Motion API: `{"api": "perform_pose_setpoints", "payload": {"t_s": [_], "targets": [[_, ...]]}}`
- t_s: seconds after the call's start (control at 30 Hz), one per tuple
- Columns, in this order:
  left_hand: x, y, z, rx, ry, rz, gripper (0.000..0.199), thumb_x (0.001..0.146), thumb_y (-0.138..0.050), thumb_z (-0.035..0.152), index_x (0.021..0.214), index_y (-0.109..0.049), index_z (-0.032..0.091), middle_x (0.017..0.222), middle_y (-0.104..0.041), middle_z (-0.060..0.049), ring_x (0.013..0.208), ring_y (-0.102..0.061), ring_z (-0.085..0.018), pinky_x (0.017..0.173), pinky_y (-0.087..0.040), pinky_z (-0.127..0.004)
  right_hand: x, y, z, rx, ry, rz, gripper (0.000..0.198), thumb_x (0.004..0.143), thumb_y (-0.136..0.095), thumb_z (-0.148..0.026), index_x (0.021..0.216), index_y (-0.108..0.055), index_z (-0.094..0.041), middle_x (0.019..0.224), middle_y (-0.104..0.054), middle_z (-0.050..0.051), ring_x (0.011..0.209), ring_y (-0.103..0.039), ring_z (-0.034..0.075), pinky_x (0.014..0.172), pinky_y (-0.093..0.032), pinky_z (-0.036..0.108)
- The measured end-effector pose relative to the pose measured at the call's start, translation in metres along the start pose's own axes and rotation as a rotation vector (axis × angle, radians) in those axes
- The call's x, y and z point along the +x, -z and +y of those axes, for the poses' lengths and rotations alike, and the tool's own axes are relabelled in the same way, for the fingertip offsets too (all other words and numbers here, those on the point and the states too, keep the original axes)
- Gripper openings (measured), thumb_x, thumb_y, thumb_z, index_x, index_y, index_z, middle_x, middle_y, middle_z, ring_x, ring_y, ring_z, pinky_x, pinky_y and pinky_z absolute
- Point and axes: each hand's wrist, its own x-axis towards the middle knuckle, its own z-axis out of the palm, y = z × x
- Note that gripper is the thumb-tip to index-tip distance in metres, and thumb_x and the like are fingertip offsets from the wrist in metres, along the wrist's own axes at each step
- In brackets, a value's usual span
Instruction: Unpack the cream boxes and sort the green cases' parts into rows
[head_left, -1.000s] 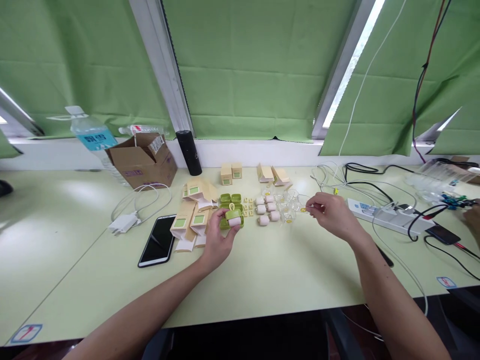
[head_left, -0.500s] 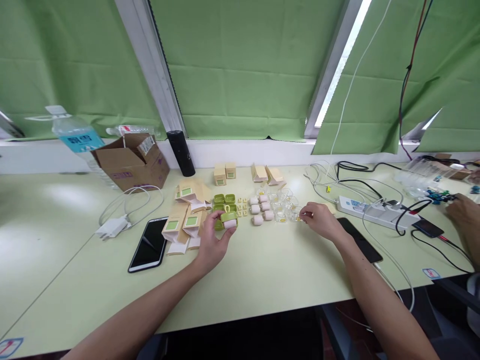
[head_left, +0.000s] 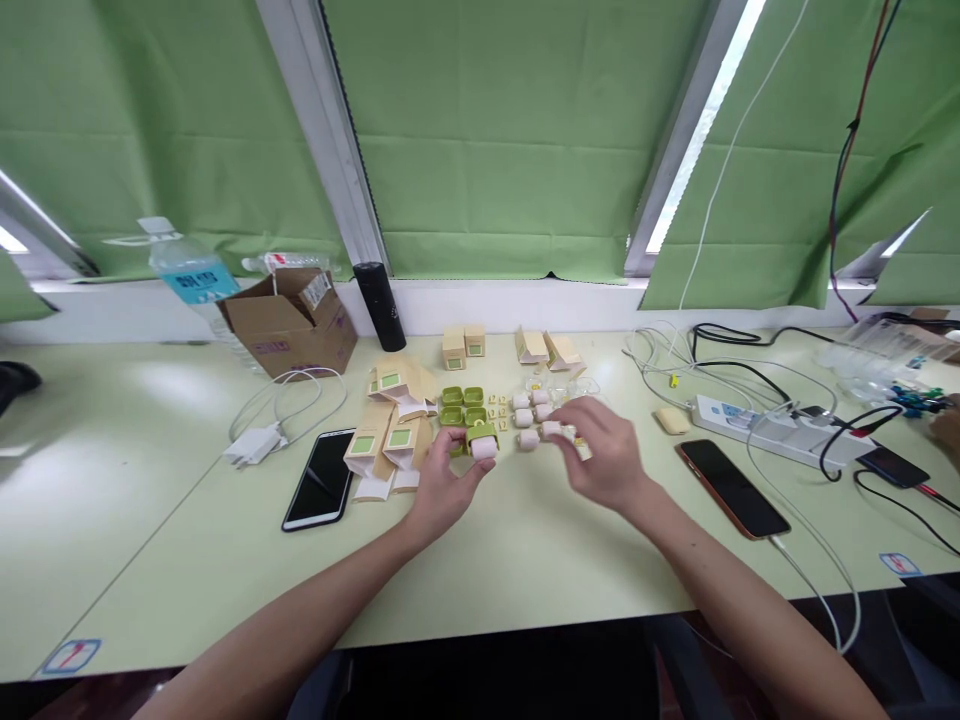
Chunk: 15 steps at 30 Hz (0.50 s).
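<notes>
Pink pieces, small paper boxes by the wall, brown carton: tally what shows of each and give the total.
Pink pieces: 7, counting the one held in the left hand
Small paper boxes by the wall: 4
Brown carton: 1
Total: 12

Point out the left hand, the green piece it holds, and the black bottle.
Left hand (head_left: 444, 483): head view, middle of the hand.
Green piece (head_left: 479, 433): head view, its upper part.
Black bottle (head_left: 380, 306): head view, middle of its side.
</notes>
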Motion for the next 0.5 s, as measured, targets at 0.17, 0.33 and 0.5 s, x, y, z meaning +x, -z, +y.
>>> {"api": "perform_pose_setpoints", "payload": {"t_s": [0.17,0.33,0.5], "targets": [[0.002,0.000,0.004,-0.011,0.028,-0.028,0.034,0.080,-0.074,0.046,0.093,-0.055,0.022,0.092,-0.068,-0.004,0.089,-0.066,-0.021,0.081,-0.052,-0.036,0.003,-0.055,-0.034,-0.095,0.211,-0.102,0.023,0.096,-0.053,-0.019,0.117,-0.062,-0.018,0.115,-0.069,0.015,0.104,-0.066,0.027,0.066,-0.053,0.033],[0.000,0.001,0.007,0.112,0.027,-0.064,0.035,0.080,-0.073,0.048,0.085,-0.050,0.022,0.082,-0.063,0.000,0.082,-0.063,-0.020,0.075,-0.051,-0.034,-0.009,-0.078,-0.033,-0.020,0.202,-0.022,0.025,0.096,-0.048,-0.013,0.117,-0.062,-0.017,0.107,-0.069,0.015,0.098,-0.066,0.026,0.069,-0.056,0.036],[-0.003,0.006,0.012,0.286,-0.123,-0.124,0.030,0.085,-0.067,0.049,0.084,-0.054,0.022,0.085,-0.063,-0.003,0.084,-0.059,-0.023,0.078,-0.050,-0.038,-0.023,-0.079,-0.026,0.110,0.155,0.011,0.028,0.097,-0.053,-0.017,0.124,-0.059,-0.019,0.107,-0.068,0.014,0.101,-0.066,0.027,0.080,-0.060,0.042]]}}
